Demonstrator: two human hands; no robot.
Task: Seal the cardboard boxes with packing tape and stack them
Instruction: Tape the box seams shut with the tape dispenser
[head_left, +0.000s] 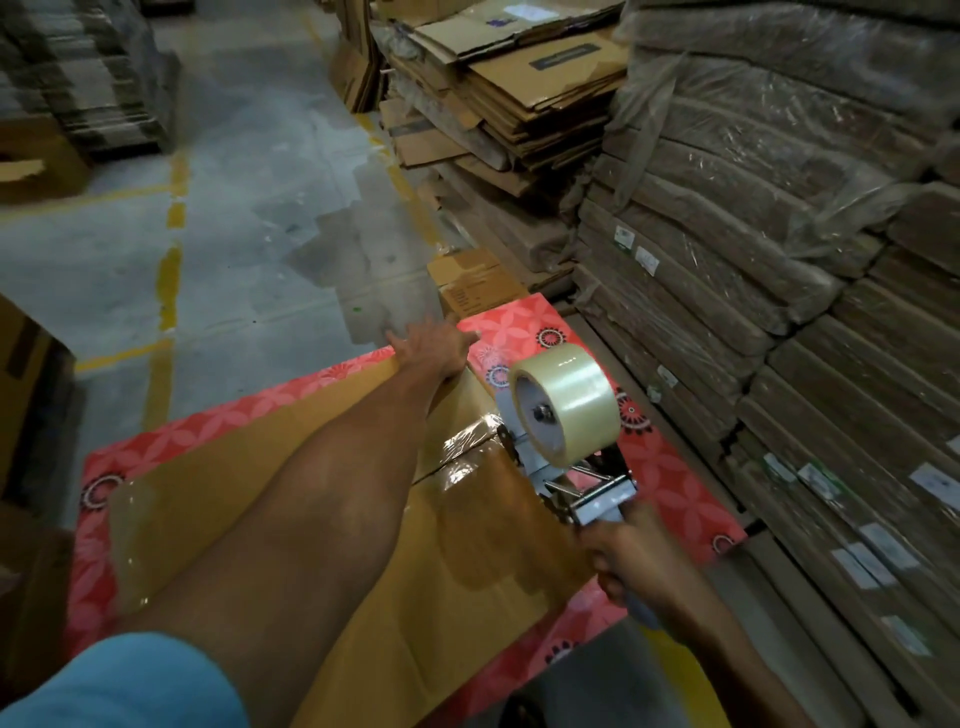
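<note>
While the cardboard box (322, 525) is lying flat on a red flowered table (670, 467), the left hand (434, 345) is reaching open to its far edge, fingers spread over the rim. The right hand (631, 564) is gripping the handle of a tape dispenser (563, 431) — its clear roll standing above the taped seam. Wrapped cardboard stacks (779, 260) are crowding the right side — bare concrete floor (249, 208) is lying open to the left.

Brown cardboard box (332, 530) flat on red floral table, flaps closed; clear-tape dispenser (563, 421) on seam.
</note>
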